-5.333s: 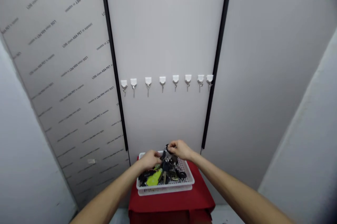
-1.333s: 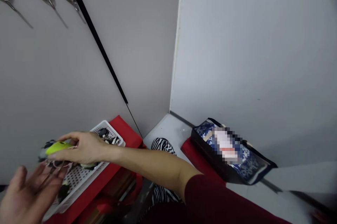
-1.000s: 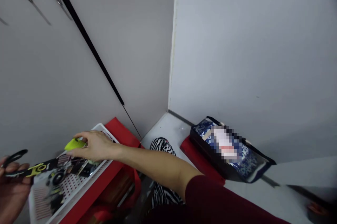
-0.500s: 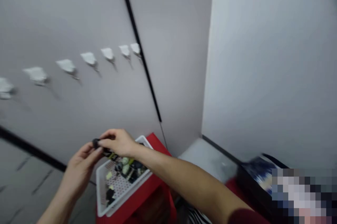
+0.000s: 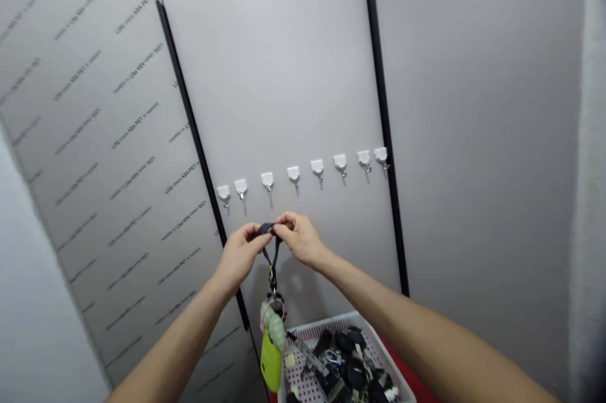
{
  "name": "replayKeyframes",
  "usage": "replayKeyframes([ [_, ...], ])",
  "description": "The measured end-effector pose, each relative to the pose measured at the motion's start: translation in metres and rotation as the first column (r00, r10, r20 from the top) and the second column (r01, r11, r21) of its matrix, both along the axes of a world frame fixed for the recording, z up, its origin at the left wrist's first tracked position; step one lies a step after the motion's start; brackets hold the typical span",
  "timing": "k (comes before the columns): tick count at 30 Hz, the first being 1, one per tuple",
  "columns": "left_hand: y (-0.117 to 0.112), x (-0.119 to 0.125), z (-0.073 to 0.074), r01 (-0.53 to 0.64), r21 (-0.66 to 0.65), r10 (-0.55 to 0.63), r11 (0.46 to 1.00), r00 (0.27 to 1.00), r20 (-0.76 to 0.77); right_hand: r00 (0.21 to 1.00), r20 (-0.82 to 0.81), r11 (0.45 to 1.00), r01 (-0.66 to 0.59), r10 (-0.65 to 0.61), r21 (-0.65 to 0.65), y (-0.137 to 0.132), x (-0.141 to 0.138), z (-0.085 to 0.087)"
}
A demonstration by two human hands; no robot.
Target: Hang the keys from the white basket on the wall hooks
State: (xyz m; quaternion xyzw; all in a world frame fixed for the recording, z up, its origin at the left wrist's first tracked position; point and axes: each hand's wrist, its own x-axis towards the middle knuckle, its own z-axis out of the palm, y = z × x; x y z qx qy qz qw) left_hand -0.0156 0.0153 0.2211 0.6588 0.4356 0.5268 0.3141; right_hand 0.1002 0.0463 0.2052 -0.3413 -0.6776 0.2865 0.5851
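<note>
My left hand (image 5: pixel 243 252) and my right hand (image 5: pixel 301 237) both pinch the top of a black strap loop (image 5: pixel 276 254), spreading it a little. The loop belongs to a keychain whose charms dangle below: a pale green bumpy charm (image 5: pixel 274 322), a pink ring around it and a bright yellow-green case (image 5: pixel 270 360). Just under and right of the charms stands a white perforated basket (image 5: pixel 348 321), filled with several keys and key fobs (image 5: pixel 355 371). Beyond my hands, a row of several white adhesive hooks (image 5: pixel 293 174) runs along the cabinet door.
Pale grey cabinet doors (image 5: pixel 284 62) stand in front of me, with long black handle strips (image 5: pixel 379 74) at both sides. On the left is a panel covered in printed lettering (image 5: pixel 95 138). Something red (image 5: pixel 402 365) shows under the basket's right edge.
The view has swung left and squared up to the hooks. My hands have risen from over the basket with the strap, and its charms now hang free.
</note>
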Motion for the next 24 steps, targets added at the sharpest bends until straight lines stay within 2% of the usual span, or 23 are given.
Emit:
replayKeyframes([
  [2,0.004,-0.011,0.014,-0.066,0.025,0.067,0.997,0.998,-0.005,1.000,0.020,0.998,0.015,-0.016,0.065,0.007,-0.010,0.015],
  [4,0.009,-0.025,0.023,-0.137,0.040,0.137,0.990,0.991,0.004,0.998,0.045,0.991,0.047,-0.053,0.129,0.013,-0.022,0.027],
  [9,0.028,-0.056,0.026,-0.338,0.103,0.337,0.936,0.941,0.025,0.968,0.203,0.973,0.102,-0.145,0.206,0.023,-0.051,0.045],
  [12,0.043,-0.068,0.027,-0.438,0.169,0.447,0.883,0.894,-0.021,0.912,0.303,0.949,0.209,-0.277,0.238,0.026,-0.066,0.051],
  [15,0.056,-0.075,0.030,-0.519,0.256,0.557,0.816,0.824,-0.106,0.811,0.378,0.890,0.359,-0.446,0.281,0.026,-0.075,0.055],
  [18,0.062,-0.076,0.032,-0.564,0.330,0.634,0.757,0.755,-0.165,0.745,0.409,0.849,0.442,-0.527,0.290,0.025,-0.079,0.055],
  [20,0.063,-0.075,0.033,-0.586,0.352,0.666,0.729,0.726,-0.172,0.745,0.396,0.843,0.470,-0.537,0.260,0.026,-0.082,0.052],
  [24,0.061,-0.072,0.034,-0.635,0.384,0.726,0.670,0.668,-0.163,0.795,0.303,0.850,0.503,-0.525,0.152,0.031,-0.092,0.042],
])
